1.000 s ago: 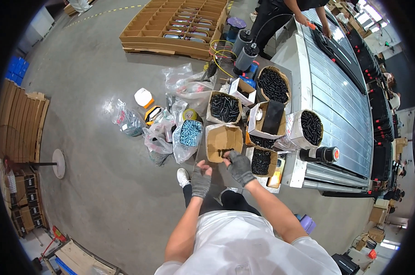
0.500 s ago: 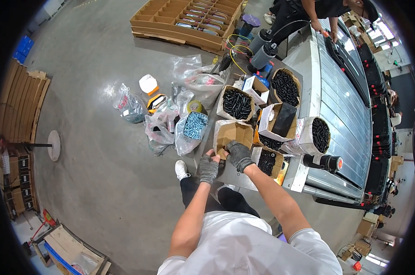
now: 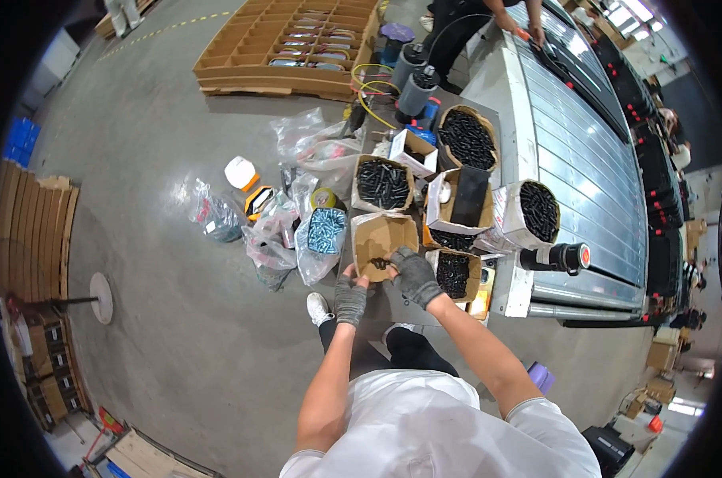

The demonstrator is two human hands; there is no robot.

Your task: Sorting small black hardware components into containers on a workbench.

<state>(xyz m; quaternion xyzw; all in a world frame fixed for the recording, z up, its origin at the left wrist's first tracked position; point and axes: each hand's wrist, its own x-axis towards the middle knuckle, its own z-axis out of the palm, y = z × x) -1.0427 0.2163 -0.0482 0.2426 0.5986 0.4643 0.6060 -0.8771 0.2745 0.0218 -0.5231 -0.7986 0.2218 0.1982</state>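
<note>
A cardboard box (image 3: 386, 233), open at the top, stands at the near left edge of the bench with a few small black parts (image 3: 379, 263) on its bottom. At its near left corner, my left hand (image 3: 350, 295) in a grey fingerless glove has its fingers closed on the rim. My right hand (image 3: 415, 277), gloved alike, bends over the near right side, fingertips curled inside beside the black parts. Whatever those fingers hold is too small to make out. Just right stands a box of small black fasteners (image 3: 453, 275); behind is a box of black screws (image 3: 383, 182).
Further boxes of black parts (image 3: 467, 138) crowd the bench. A bag of silvery-blue screws (image 3: 326, 231) and clear plastic bags (image 3: 217, 213) lie left. A roller conveyor (image 3: 584, 183) runs along the right, a black cylindrical tool (image 3: 556, 259) by it. Another person's hands (image 3: 528, 28) work beyond.
The whole view has shifted, moving the bench leftward in the picture. My hands have drawn slightly apart, and the black parts on the box bottom show more plainly.
</note>
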